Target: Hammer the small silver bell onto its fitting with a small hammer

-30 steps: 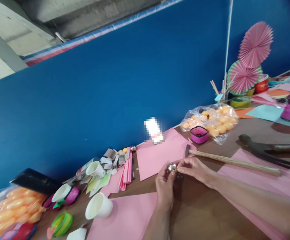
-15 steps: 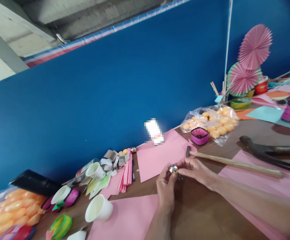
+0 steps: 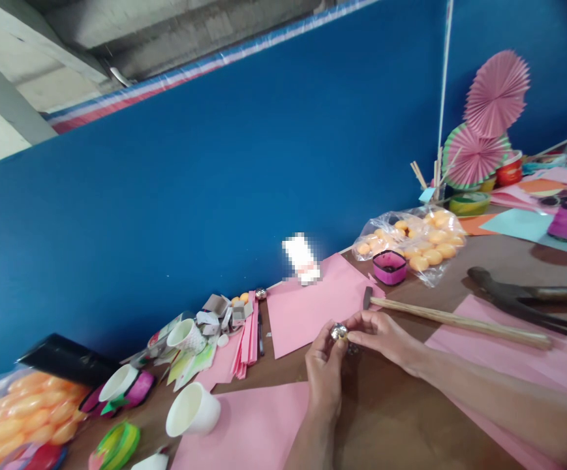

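A small shiny silver ball, perhaps a bell, is pinched between the thumb and fingers of my left hand. Against its right side press the thumb and forefinger of my right hand, closed in a pinch. A yellowish spot shows on the ball near the thumbs. Just below and behind the fingers, another shiny dark piece is partly hidden. Both hands hover over the brown table, near the head of a wooden-handled hammer.
Pink paper sheets lie around the hands. A claw hammer rests at right, beyond a purple fabric box and a bag of orange balls. At left stand a white cup and green tape rolls. A blue wall borders the table.
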Action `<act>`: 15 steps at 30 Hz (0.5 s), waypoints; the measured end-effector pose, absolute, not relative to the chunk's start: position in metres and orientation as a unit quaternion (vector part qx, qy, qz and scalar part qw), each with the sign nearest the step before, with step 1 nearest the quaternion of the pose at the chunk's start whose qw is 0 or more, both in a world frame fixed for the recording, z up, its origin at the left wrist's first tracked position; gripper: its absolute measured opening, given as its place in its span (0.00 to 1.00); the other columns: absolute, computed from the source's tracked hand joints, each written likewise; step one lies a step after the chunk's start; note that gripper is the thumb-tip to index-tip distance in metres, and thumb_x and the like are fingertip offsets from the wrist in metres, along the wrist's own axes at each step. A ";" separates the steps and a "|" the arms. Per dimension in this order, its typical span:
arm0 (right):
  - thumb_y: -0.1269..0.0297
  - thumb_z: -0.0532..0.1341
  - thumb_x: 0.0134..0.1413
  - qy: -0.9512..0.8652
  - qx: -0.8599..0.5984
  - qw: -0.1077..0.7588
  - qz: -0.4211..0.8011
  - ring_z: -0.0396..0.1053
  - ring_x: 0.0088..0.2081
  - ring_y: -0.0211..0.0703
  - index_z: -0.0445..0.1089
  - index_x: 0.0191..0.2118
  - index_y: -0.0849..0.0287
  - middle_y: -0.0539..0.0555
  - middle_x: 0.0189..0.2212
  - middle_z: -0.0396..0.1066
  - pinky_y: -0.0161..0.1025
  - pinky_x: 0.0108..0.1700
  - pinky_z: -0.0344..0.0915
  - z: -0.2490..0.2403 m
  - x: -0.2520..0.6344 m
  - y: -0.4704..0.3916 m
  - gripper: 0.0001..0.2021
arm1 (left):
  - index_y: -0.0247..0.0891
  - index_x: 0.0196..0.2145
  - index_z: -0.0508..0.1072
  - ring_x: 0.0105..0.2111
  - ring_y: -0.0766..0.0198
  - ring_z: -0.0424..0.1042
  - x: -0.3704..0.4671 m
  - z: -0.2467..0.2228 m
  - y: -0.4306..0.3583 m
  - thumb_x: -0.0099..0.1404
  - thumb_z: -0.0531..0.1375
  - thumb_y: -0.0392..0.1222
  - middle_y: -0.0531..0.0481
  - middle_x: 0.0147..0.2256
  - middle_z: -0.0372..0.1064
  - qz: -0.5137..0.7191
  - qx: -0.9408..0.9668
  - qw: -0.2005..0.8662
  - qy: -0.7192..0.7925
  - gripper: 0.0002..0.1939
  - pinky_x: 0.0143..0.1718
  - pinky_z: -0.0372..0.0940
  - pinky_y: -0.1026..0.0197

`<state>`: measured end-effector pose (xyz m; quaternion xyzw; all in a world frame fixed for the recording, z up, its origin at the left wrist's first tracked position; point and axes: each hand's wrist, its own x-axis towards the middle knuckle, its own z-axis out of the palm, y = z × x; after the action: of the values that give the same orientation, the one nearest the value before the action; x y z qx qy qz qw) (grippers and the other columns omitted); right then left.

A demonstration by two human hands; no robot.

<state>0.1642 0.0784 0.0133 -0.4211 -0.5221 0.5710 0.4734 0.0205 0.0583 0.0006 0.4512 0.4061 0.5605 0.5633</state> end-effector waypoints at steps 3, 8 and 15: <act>0.59 0.64 0.40 -0.521 -0.425 0.474 0.569 0.69 0.35 0.42 0.67 0.33 0.62 0.53 0.32 0.72 0.39 0.39 0.64 0.013 0.164 0.078 0.14 | 0.37 0.52 0.65 0.46 0.57 0.66 0.021 0.001 0.058 0.57 0.60 0.39 0.45 0.45 0.69 0.559 0.457 0.562 0.404 0.24 0.48 0.59 0.55; 0.61 0.64 0.40 -0.518 -0.423 0.481 0.567 0.69 0.34 0.41 0.66 0.32 0.62 0.52 0.30 0.71 0.38 0.38 0.64 0.010 0.163 0.078 0.13 | 0.37 0.51 0.65 0.46 0.56 0.66 0.020 0.002 0.058 0.57 0.60 0.38 0.45 0.45 0.69 0.555 0.468 0.552 0.410 0.23 0.49 0.58 0.54; 0.58 0.65 0.39 -0.521 -0.424 0.485 0.560 0.68 0.32 0.40 0.67 0.31 0.62 0.51 0.28 0.71 0.37 0.36 0.63 0.013 0.164 0.081 0.14 | 0.38 0.50 0.66 0.43 0.58 0.67 0.023 0.005 0.057 0.56 0.61 0.38 0.45 0.44 0.70 0.563 0.407 0.609 0.381 0.23 0.47 0.60 0.55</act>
<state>0.1641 0.0810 0.0129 -0.4237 -0.5211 0.5605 0.4846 0.0226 0.0569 0.0046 0.4075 0.3814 0.5632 0.6094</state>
